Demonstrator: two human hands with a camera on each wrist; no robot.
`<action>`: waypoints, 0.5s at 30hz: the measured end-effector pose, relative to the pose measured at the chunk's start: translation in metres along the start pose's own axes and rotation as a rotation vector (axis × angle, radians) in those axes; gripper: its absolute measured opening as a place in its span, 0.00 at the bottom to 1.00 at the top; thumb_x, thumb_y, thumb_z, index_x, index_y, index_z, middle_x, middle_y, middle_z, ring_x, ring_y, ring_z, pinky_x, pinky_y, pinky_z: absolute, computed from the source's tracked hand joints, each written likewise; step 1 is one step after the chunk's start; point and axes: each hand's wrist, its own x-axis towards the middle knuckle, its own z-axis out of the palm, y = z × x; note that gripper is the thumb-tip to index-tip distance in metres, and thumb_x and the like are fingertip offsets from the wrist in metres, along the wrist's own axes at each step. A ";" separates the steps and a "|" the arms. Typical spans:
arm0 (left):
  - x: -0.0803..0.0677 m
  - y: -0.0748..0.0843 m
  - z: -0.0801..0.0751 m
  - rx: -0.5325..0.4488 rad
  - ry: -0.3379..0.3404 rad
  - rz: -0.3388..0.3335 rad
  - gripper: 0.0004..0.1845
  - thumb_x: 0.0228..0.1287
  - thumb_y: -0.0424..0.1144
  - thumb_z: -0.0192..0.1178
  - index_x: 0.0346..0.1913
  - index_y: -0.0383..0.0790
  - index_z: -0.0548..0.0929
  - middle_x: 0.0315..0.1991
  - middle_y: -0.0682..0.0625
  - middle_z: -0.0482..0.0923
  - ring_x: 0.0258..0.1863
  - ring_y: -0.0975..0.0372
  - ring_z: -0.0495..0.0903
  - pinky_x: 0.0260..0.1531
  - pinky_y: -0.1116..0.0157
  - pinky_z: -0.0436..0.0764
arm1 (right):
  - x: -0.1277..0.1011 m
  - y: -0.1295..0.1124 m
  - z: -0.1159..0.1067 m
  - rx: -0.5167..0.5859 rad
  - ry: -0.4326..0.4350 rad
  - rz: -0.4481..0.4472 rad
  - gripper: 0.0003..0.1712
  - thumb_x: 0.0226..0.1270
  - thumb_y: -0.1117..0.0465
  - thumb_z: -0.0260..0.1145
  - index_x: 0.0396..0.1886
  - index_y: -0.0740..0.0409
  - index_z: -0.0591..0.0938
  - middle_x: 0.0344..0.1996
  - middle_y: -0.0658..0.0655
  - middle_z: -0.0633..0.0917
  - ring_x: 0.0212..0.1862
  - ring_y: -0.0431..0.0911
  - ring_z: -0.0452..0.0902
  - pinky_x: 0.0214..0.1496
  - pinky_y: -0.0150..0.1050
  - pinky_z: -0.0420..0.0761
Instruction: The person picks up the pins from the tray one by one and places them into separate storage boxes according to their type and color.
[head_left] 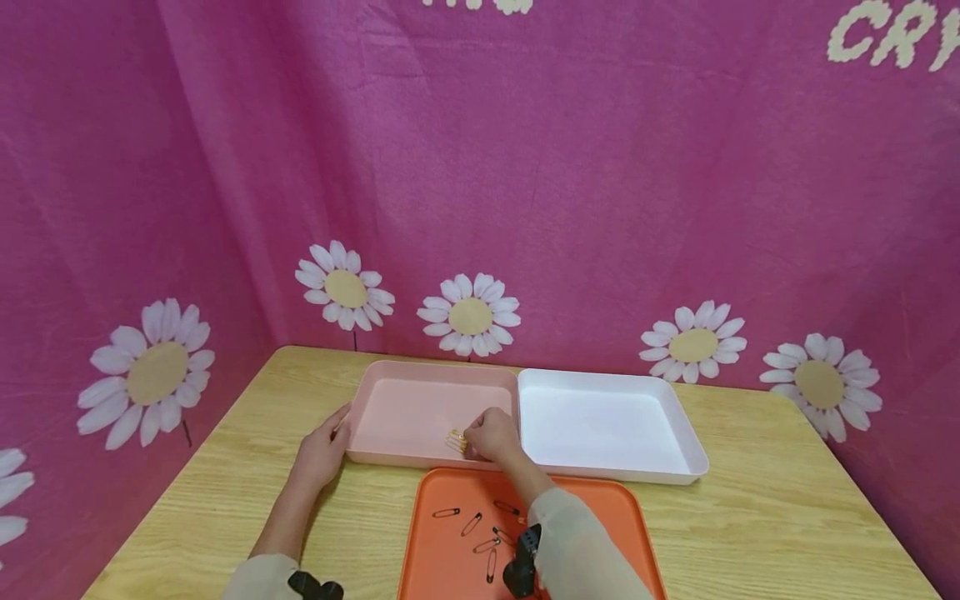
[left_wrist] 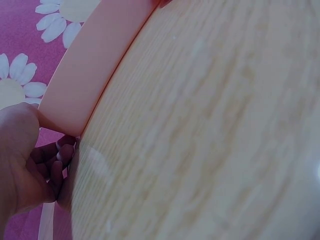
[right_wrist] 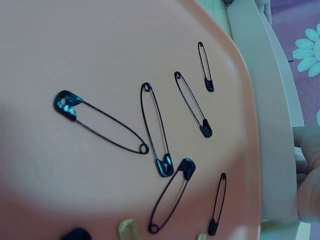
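A pink tray [head_left: 408, 412] lies on the table. At its left end my left hand [head_left: 321, 454] grips the rim, thumb at the near corner and fingers curled against the end wall in the left wrist view. My right hand [head_left: 493, 435] reaches down inside the tray's right part. Its curled fingertips pinch at the end of a small bunch of gold safety pins [head_left: 455, 440]; the tips are partly hidden. Under the right forearm is an orange tray [head_left: 427, 550] with several black safety pins [right_wrist: 156, 130] and, at the lower edge of the right wrist view, gold pieces [right_wrist: 129, 230].
A white tray [head_left: 607, 421] stands against the pink tray's right side. All three trays are on a light wooden table [head_left: 780, 500]. Behind hangs a magenta cloth [head_left: 525, 192] with daisies. Black wrist cameras [head_left: 522, 560] are strapped to both wrists.
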 end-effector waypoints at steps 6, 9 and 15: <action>-0.001 0.000 0.002 0.010 -0.006 0.000 0.25 0.73 0.43 0.38 0.70 0.40 0.61 0.58 0.29 0.70 0.60 0.38 0.68 0.59 0.45 0.66 | -0.002 -0.001 -0.004 0.039 0.019 -0.016 0.07 0.59 0.63 0.61 0.28 0.64 0.82 0.25 0.55 0.81 0.26 0.42 0.72 0.26 0.31 0.72; -0.001 0.001 0.001 0.010 -0.004 0.003 0.25 0.73 0.43 0.38 0.70 0.40 0.61 0.47 0.28 0.75 0.48 0.40 0.74 0.53 0.48 0.70 | -0.003 -0.004 -0.009 0.051 0.030 -0.065 0.07 0.59 0.64 0.62 0.30 0.65 0.82 0.26 0.56 0.81 0.27 0.42 0.74 0.32 0.32 0.74; -0.001 0.001 -0.001 0.017 0.001 0.015 0.25 0.73 0.42 0.38 0.69 0.38 0.62 0.48 0.32 0.76 0.47 0.45 0.73 0.50 0.49 0.70 | -0.004 -0.007 -0.015 0.070 0.028 -0.144 0.07 0.58 0.64 0.63 0.29 0.66 0.83 0.23 0.55 0.81 0.23 0.39 0.72 0.29 0.31 0.71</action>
